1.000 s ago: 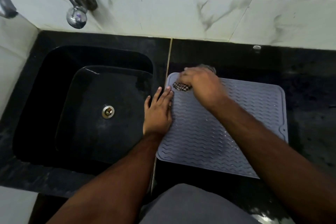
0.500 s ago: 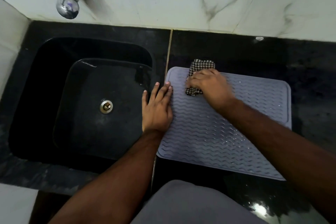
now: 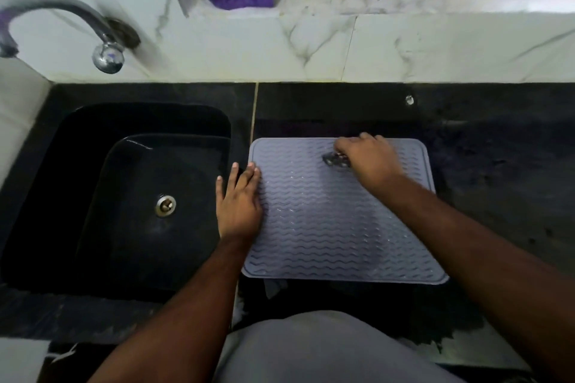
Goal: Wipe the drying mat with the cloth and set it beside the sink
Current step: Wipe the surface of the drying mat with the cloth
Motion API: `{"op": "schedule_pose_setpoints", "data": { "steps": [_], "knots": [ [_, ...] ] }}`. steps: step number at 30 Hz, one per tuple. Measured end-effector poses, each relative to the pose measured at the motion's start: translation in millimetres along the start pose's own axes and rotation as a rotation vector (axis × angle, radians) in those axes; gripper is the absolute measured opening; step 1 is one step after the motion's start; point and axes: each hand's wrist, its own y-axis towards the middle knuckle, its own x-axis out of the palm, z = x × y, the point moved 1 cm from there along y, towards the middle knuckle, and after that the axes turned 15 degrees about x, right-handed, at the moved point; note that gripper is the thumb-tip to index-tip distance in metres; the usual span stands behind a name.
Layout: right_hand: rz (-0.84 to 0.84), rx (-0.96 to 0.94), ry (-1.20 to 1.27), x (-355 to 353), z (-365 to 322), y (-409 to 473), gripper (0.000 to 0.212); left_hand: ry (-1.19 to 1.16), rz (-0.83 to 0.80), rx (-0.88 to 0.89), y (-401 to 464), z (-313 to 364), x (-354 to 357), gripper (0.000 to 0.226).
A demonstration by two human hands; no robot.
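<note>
While the left hand [image 3: 239, 205] lies flat, fingers straight, on the grey wavy-ribbed silicone drying mat [image 3: 339, 221] beside the black sink [image 3: 93, 121], the right hand [image 3: 368, 158] clutches a blurred checked cloth [image 3: 334, 160] at the mat's far edge.

Your two forearms are bare from the bottom of the view up to the wrists; no sleeve, cuff, watch or band shows on either one. Your left hand [image 3: 239, 202] and right hand [image 3: 368, 158] wear no gloves, and no ring shows on the fingers. The nails of your left hand are short and plain. Between your arms, low in the view, you wear a plain light grey garment [image 3: 326, 348], smooth and unmarked.
</note>
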Motion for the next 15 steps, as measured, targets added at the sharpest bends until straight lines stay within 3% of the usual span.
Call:
{"op": "schedule_pose_setpoints", "data": {
  "steps": [5,8,12,15],
  "knots": [
    [0.139,-0.202,0.22,0,-72,-10,0.041,0.063,-0.049,-0.041,-26,9,-7,0.053],
    [0.064,-0.381,0.175,26,-108,-12,0.052,0.131,-0.139,-0.035,-31,14,-16,0.056],
    [-0.015,-0.39,0.214,54,-105,-9,0.071,0.253,-0.266,-0.03,-20,24,-28,0.057],
    [0.003,-0.393,0.199,52,-84,-1,0.061,0.306,-0.324,-0.072,-9,41,-33,0.054]
  ]
}}
